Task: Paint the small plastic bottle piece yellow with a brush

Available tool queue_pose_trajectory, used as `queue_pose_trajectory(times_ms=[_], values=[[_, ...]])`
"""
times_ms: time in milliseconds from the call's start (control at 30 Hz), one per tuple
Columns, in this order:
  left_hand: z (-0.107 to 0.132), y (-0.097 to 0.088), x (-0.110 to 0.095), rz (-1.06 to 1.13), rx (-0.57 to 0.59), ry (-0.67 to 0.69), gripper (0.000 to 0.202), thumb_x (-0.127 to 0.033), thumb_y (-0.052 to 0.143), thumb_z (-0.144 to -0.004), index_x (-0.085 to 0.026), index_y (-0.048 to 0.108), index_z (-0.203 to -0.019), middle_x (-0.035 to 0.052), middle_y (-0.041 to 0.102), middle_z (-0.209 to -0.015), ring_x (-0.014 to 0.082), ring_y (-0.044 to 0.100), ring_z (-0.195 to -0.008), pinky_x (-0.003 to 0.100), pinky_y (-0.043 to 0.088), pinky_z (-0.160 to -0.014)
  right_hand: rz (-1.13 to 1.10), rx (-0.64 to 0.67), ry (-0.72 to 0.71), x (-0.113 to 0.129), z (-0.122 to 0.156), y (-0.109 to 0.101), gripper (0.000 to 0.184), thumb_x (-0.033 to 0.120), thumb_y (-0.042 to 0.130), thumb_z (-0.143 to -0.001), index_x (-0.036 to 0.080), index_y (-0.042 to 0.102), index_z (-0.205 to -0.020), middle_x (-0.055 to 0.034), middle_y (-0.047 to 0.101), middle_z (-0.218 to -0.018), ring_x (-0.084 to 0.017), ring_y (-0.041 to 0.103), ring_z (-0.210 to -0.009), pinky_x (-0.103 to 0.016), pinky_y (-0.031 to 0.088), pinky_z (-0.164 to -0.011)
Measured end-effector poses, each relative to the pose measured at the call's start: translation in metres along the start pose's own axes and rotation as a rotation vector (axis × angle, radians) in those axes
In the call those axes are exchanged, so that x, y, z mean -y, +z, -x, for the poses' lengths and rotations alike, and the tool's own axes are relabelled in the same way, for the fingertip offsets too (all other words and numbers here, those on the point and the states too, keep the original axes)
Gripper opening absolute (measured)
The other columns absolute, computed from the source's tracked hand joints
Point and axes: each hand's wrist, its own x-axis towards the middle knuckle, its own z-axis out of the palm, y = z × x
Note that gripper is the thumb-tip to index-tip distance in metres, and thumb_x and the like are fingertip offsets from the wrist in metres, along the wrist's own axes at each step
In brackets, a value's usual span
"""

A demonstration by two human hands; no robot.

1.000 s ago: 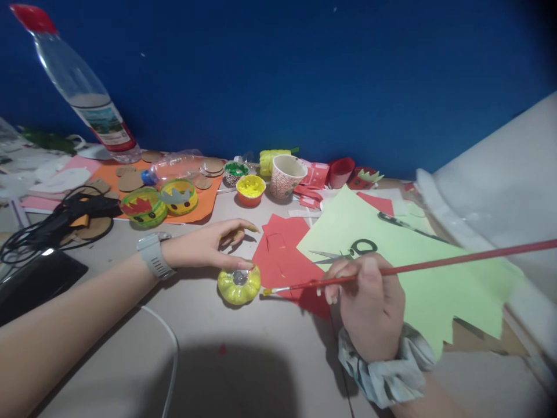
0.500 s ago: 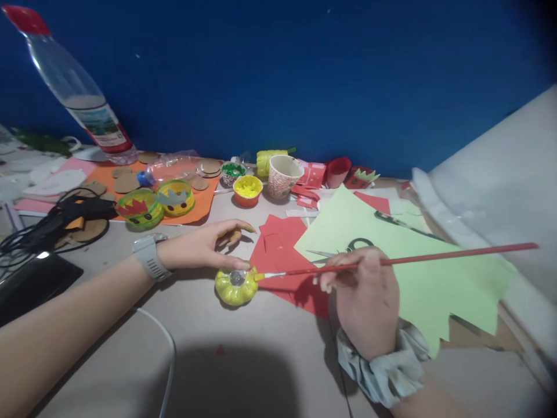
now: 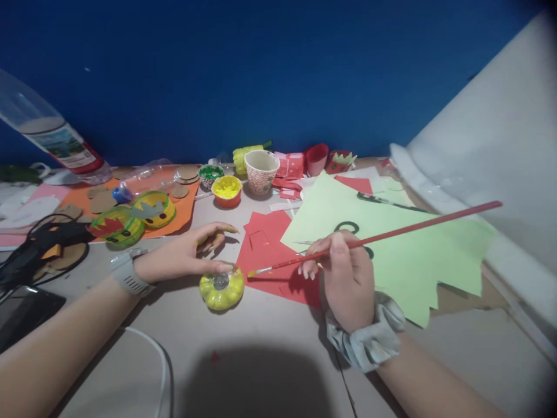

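Note:
A lobed plastic bottle bottom (image 3: 222,293) coated in shiny yellow paint rests on the table, its grey centre facing up. My left hand (image 3: 198,249), with a watch at the wrist, reaches to it from the left. The thumb presses on its upper edge while the other fingers stay apart above the table, some yellow-stained. In my right hand (image 3: 350,273) is a long red paintbrush (image 3: 404,229), pinched between thumb and fingers. Its yellow-tipped bristles hover just right of the bottle bottom, not touching it, over red paper (image 3: 278,278).
Behind are cups of yellow paint (image 3: 227,188) and green paint (image 3: 211,172), and a paper cup (image 3: 261,171). Pale green paper (image 3: 404,255) with scissors (image 3: 347,227) and a cutter lies right. Two painted rings (image 3: 117,226), a tilted-looking bottle (image 3: 65,145) and cables are left.
The brush tip has come off the yellow bottle bottom and moved slightly right of it. My left thumb stays on the piece. The whole view has shifted a little.

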Motion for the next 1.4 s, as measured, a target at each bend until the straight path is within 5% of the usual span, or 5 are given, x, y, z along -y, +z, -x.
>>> queue_pose_trajectory(times_ms=[233, 333, 533, 700, 1400], values=[[0.000, 0.000, 0.001, -0.021, 0.003, -0.005, 0.060, -0.047, 0.064, -0.078, -0.021, 0.042, -0.127, -0.0037, 0.035, -0.080, 0.0111, 0.039, -0.070, 0.024, 0.039, -0.065, 0.003, 0.142, -0.184, 0.003, 0.011, -0.001, 0.019, 0.027, 0.040, -0.095, 0.023, 0.056, -0.085, 0.0019, 0.061, -0.062, -0.014, 0.062, -0.058, -0.030, 0.052, -0.056], [0.000, 0.000, 0.001, -0.015, 0.011, -0.008, 0.057, -0.047, 0.064, -0.079, -0.022, 0.043, -0.126, -0.0041, 0.036, -0.079, 0.0107, 0.039, -0.069, 0.023, 0.038, -0.064, 0.025, 0.089, -0.294, 0.003, 0.013, -0.002, 0.018, 0.023, 0.042, -0.093, 0.023, 0.057, -0.085, 0.0014, 0.060, -0.062, -0.014, 0.061, -0.057, -0.031, 0.051, -0.055], [0.000, 0.000, 0.000, -0.031, 0.003, -0.001, 0.058, -0.049, 0.064, -0.078, -0.021, 0.043, -0.125, -0.0038, 0.036, -0.080, 0.0107, 0.040, -0.070, 0.024, 0.039, -0.065, -0.028, 0.189, -0.281, 0.003, 0.016, -0.002, 0.020, 0.020, 0.039, -0.093, 0.023, 0.059, -0.091, -0.0009, 0.063, -0.071, -0.015, 0.064, -0.062, -0.033, 0.053, -0.055], [-0.001, 0.000, 0.001, -0.025, 0.003, 0.017, 0.057, -0.049, 0.064, -0.078, -0.021, 0.044, -0.124, -0.0042, 0.035, -0.077, 0.0104, 0.039, -0.068, 0.023, 0.038, -0.062, -0.027, 0.063, -0.316, 0.004, 0.014, -0.002, 0.022, 0.018, 0.040, -0.093, 0.022, 0.060, -0.085, 0.0003, 0.059, -0.065, -0.013, 0.059, -0.053, -0.030, 0.048, -0.050], [-0.001, 0.002, 0.002, 0.012, -0.020, 0.042, 0.056, -0.048, 0.064, -0.078, -0.021, 0.046, -0.124, -0.0043, 0.036, -0.077, 0.0097, 0.038, -0.067, 0.023, 0.038, -0.062, -0.053, 0.022, -0.252, 0.006, 0.012, -0.001, 0.024, 0.024, 0.040, -0.094, 0.024, 0.061, -0.082, 0.0003, 0.059, -0.064, -0.015, 0.060, -0.054, -0.035, 0.049, -0.056]])
